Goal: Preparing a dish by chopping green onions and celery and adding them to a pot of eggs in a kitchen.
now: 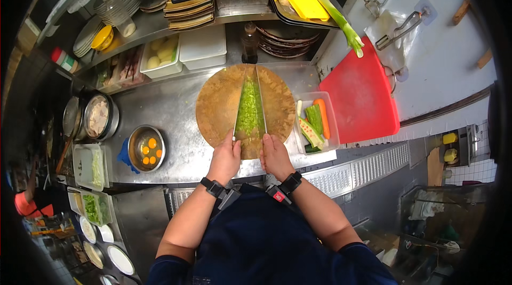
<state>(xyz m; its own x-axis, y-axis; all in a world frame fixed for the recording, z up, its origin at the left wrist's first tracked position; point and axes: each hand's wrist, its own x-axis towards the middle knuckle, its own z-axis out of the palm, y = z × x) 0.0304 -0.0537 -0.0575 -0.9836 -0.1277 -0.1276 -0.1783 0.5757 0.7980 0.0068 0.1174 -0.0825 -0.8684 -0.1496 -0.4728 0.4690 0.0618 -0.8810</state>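
Note:
Two long-bladed knives lie along either side of a strip of chopped green vegetable (pixel 249 107) on a round wooden chopping block (pixel 216 101). My left hand (pixel 225 158) is closed on the handle of the left knife (pixel 239 111). The right knife (pixel 261 101) is held by its handle in my right hand (pixel 276 156). Both blades point away from me and come closer together towards the block's far edge. The handles are mostly hidden in my fingers.
Left of the block stands a steel bowl (pixel 146 167) with several egg yolks. A plastic tub (pixel 333 125) of vegetables sits right, beside a red cutting board (pixel 360 97). Behind are a dark bottle (pixel 250 43) and a lidded white container (pixel 203 47). A person (pixel 34 201) is at far left.

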